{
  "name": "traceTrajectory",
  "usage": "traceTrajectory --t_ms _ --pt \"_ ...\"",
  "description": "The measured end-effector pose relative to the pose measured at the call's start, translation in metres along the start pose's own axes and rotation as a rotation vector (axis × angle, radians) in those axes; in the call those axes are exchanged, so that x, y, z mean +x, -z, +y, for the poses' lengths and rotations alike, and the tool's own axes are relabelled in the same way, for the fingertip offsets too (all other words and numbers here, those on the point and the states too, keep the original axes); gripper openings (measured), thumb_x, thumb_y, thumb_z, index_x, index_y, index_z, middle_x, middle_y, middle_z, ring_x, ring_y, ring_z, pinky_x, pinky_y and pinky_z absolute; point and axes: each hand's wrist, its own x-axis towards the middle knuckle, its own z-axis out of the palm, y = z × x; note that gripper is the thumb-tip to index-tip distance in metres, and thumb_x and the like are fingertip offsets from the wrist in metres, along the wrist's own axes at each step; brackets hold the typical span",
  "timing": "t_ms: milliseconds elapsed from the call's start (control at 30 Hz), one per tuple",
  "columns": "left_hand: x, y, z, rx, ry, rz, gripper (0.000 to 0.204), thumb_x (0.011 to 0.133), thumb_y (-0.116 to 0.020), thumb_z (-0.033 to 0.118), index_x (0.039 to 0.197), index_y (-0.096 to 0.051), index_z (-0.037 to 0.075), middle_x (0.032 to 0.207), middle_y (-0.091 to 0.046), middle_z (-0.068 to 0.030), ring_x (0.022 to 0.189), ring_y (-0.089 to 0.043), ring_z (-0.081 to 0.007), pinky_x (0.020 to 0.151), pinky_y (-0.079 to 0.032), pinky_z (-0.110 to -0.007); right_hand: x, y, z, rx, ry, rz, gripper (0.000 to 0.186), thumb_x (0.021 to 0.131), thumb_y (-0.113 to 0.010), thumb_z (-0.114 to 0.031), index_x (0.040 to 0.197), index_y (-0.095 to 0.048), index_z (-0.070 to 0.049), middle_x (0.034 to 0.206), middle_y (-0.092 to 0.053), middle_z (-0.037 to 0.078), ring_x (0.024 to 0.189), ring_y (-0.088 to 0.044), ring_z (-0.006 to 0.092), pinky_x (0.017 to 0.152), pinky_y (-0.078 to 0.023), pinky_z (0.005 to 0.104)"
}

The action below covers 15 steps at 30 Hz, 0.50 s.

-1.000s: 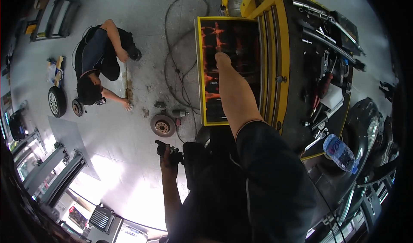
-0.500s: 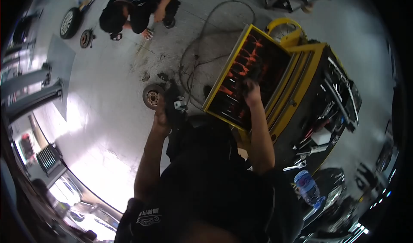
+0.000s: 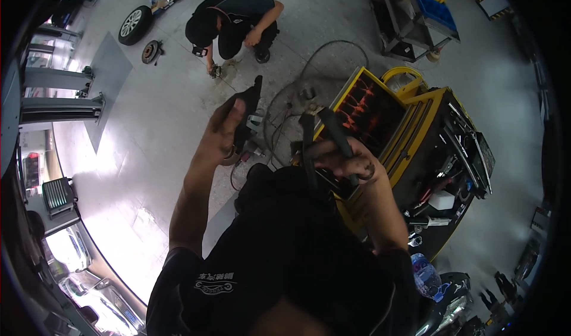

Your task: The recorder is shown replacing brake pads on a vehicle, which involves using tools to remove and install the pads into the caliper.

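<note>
My left hand is closed around a long black part with a silver metal piece on its side; its exact kind cannot be made out. In my right hand is a pair of pliers with dark handles spread apart, the jaws pointing away from me. The pliers are held over the near edge of an open drawer in a yellow tool cabinet. Orange-handled tools lie inside that drawer.
A co-worker crouches ahead, one hand at the floor. A wheel and a brake disc are at far left. Behind the cabinet stands a grey cart. A cable loops across the floor. A water bottle is near my right arm.
My right hand has come up out of the drawer, toward me, with the pliers in it. My left hand has risen with the black part. The whole view has shifted.
</note>
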Motion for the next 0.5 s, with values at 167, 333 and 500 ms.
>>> traceTrajectory --t_ms 167,333,500 --pt "-0.016 0.038 0.025 0.006 -0.045 0.017 0.072 0.102 -0.057 0.056 0.140 -0.057 -0.005 0.132 -0.064 -0.0195 0.124 -0.059 -0.0255 0.108 -0.042 -0.035 0.017 -0.020 -0.012 -0.007 -0.241 -0.262 0.065 0.073 -0.075 -0.003 0.133 -0.059 0.014 0.140 -0.059 0.029 0.128 -0.060 0.0304 0.111 -0.046 0.0394" --pt "-0.038 0.061 0.027 0.023 -0.186 -0.122 0.075 0.100 -0.058 0.058 0.138 -0.057 -0.006 0.123 -0.067 -0.0188 0.118 -0.060 -0.0257 0.104 -0.043 -0.035 0.032 -0.036 -0.030 0.007 -0.415 -0.345 0.064 0.077 -0.070 -0.003 0.136 -0.056 0.013 0.144 -0.057 0.027 0.130 -0.058 0.0273 0.110 -0.047 0.0365" --pt "-0.040 0.077 0.025 0.080 -0.212 -0.127 0.075 0.100 -0.058 0.059 0.138 -0.057 -0.006 0.103 -0.066 -0.0126 0.090 -0.061 -0.0181 0.082 -0.047 -0.031 0.044 -0.050 -0.038 0.028 -0.492 -0.410 0.070 0.074 -0.069 -0.002 0.140 -0.052 0.013 0.145 -0.056 0.027 0.134 -0.056 0.0308 0.112 -0.046 0.0382"
